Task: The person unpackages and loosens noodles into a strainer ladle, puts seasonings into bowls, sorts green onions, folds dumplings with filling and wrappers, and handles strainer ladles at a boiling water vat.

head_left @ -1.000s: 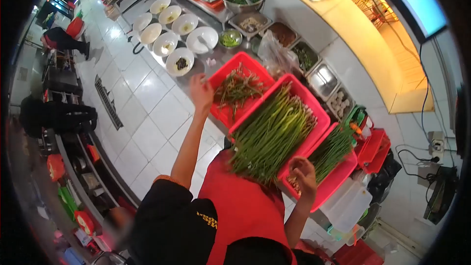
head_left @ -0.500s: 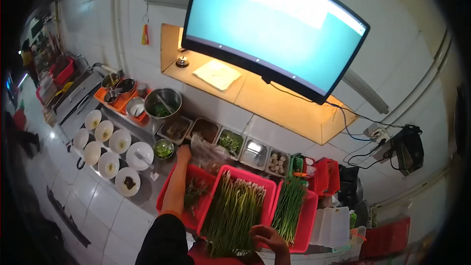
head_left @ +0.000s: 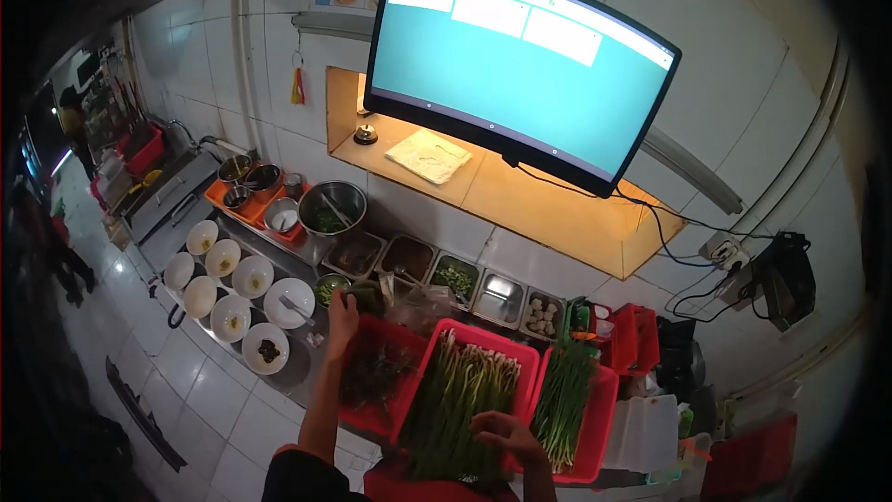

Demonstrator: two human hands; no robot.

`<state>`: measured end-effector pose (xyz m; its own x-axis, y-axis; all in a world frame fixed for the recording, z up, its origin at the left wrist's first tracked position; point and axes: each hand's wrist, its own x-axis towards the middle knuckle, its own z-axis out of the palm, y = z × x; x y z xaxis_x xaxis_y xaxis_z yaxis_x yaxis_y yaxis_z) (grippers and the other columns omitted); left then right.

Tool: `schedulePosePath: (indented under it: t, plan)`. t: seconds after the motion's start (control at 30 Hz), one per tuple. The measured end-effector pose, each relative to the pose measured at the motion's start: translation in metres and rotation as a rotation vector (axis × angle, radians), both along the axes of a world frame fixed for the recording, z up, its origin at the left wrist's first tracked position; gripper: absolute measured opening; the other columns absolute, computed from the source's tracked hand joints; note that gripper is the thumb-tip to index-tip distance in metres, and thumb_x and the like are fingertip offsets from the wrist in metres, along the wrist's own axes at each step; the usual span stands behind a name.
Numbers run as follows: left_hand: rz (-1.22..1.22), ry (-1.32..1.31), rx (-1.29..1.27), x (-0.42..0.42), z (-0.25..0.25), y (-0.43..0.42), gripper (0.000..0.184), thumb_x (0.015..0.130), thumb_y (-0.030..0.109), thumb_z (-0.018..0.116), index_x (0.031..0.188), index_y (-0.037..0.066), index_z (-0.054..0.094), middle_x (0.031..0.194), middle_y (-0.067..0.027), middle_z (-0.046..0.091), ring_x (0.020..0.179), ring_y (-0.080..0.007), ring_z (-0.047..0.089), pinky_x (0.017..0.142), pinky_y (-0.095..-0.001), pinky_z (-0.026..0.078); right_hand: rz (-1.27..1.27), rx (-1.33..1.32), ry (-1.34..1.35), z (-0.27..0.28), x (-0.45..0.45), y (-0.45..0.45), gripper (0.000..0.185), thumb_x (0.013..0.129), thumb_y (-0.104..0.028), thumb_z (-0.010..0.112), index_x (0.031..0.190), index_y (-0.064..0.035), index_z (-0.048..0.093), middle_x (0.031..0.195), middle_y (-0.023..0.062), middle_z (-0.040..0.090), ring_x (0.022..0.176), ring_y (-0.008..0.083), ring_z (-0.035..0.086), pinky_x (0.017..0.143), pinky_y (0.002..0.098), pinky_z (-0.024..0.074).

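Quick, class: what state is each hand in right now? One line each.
Left hand: at a dark green item; whether it grips it cannot be told.
Right hand: open, loosely curled, nothing seen in it, over green onions.

Spring onions point(head_left: 455, 400): one large heap, long green stalks side by side, pale root ends at the far side, in a pink tray point(head_left: 528, 368). Dark item point(head_left: 366, 296): small, blurred, at the left hand point(head_left: 344, 314); kind unclear from here.

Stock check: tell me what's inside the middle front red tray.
Long green onions with pale ends fill the tray. They hide its floor; the right hand covers part of them.
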<state>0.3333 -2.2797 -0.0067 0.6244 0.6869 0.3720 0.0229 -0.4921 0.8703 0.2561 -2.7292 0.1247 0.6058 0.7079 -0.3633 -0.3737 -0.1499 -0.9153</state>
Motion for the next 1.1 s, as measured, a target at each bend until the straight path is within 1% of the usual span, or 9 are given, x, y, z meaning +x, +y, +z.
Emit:
schedulePosePath:
  t: [0.13, 0.4, 0.5, 0.73, 0.77, 0.8, 0.87, 0.97, 1.1]
  plan:
    - [-0.007, -0.005, -0.204, -0.057, 0.066, 0.005, 0.022, 0.101, 0.019, 0.048, 0.105, -0.002, 0.051, 0.097, -0.0194, 0.063, 0.092, -0.0303, 0.063, 0.077, -0.0431, 0.046, 0.127, 0.131, -0.111, -0.017, 0.021, 0.038, 0.038, 0.093, -0.014, 0.068, 0.127, -0.0011, 0.057, 0.119, 0.0055, 0.063, 0.113, 0.0141, 0.058, 0.096, 0.0303, 0.0471]
    - [-0.332, 0.089, 0.012, -0.189, 0.188, -0.095, 0.044, 0.089, 0.015, 0.065, 0.124, -0.007, 0.053, 0.116, -0.0217, 0.063, 0.109, -0.0289, 0.062, 0.095, -0.0389, 0.047, -0.114, 0.551, -0.087, 0.026, 0.006, 0.173, 0.044, 0.097, -0.025, 0.064, 0.133, -0.0025, 0.052, 0.120, 0.0041, 0.062, 0.107, 0.0140, 0.061, 0.095, 0.0318, 0.0489]
    - [-0.492, 0.153, -0.250, -0.221, 0.188, -0.128, 0.037, 0.086, 0.012, 0.065, 0.116, -0.007, 0.056, 0.107, -0.0202, 0.065, 0.096, -0.0271, 0.064, 0.086, -0.0367, 0.049, 0.013, 0.435, 0.117, 0.009, -0.005, 0.187, 0.047, 0.097, -0.028, 0.064, 0.135, -0.0032, 0.051, 0.122, 0.0044, 0.062, 0.108, 0.0138, 0.061, 0.096, 0.0320, 0.0495]
    - [0.275, -0.022, -0.091, -0.277, 0.138, -0.142, 0.024, 0.097, 0.021, 0.055, 0.114, 0.004, 0.053, 0.099, -0.0088, 0.063, 0.089, -0.0200, 0.060, 0.082, -0.0335, 0.047, 0.062, 0.350, 0.294, 0.010, -0.068, 0.211, 0.043, 0.097, -0.023, 0.065, 0.133, -0.0031, 0.054, 0.115, 0.0034, 0.064, 0.107, 0.0121, 0.059, 0.093, 0.0300, 0.0482]
    - [0.162, -0.246, -0.592, -0.276, 0.132, -0.148, 0.031, 0.100, 0.030, 0.049, 0.117, 0.004, 0.052, 0.098, -0.0083, 0.063, 0.091, -0.0203, 0.060, 0.084, -0.0345, 0.047, 0.072, 0.351, 0.302, -0.009, -0.076, 0.219, 0.043, 0.097, -0.023, 0.065, 0.133, -0.0031, 0.054, 0.115, 0.0034, 0.064, 0.107, 0.0121, 0.059, 0.093, 0.0300, 0.0482]
    - [0.033, -0.475, -1.088, -0.274, 0.126, -0.153, 0.039, 0.103, 0.039, 0.042, 0.120, 0.005, 0.050, 0.098, -0.0077, 0.062, 0.093, -0.0205, 0.060, 0.086, -0.0356, 0.047, 0.209, 0.379, -0.071, -0.040, -0.086, 0.227, 0.045, 0.097, -0.026, 0.063, 0.135, -0.0030, 0.052, 0.118, 0.0049, 0.062, 0.109, 0.0133, 0.057, 0.095, 0.0304, 0.0465]
    - [0.157, -0.410, -0.908, -0.274, 0.109, -0.150, 0.054, 0.104, 0.052, 0.032, 0.116, 0.004, 0.054, 0.099, -0.0074, 0.062, 0.093, -0.0203, 0.061, 0.085, -0.0364, 0.050, 0.347, 0.400, -0.439, -0.057, -0.100, 0.233, 0.047, 0.098, -0.029, 0.062, 0.136, -0.0030, 0.051, 0.121, 0.0064, 0.061, 0.112, 0.0144, 0.056, 0.097, 0.0307, 0.0448]
    - [0.294, -0.411, -0.948, -0.284, 0.085, -0.139, 0.040, 0.105, 0.042, 0.040, 0.094, 0.007, 0.058, 0.085, -0.0029, 0.059, 0.076, -0.0128, 0.059, 0.069, -0.0288, 0.049, 0.572, 0.174, -0.298, -0.032, -0.102, 0.236, 0.054, 0.101, -0.034, 0.056, 0.144, -0.0043, 0.043, 0.129, 0.0086, 0.056, 0.119, 0.0154, 0.051, 0.101, 0.0303, 0.0403]
    - [0.446, -0.367, -0.749, -0.296, 0.054, -0.126, 0.040, 0.105, 0.039, 0.042, 0.088, 0.007, 0.057, 0.077, -0.0020, 0.056, 0.071, -0.0117, 0.054, 0.067, -0.0296, 0.046, 0.573, 0.316, 0.535, -0.028, -0.114, 0.237, 0.062, 0.102, -0.040, 0.052, 0.150, -0.0049, 0.034, 0.137, 0.0088, 0.050, 0.124, 0.0160, 0.047, 0.104, 0.0294, 0.0372]
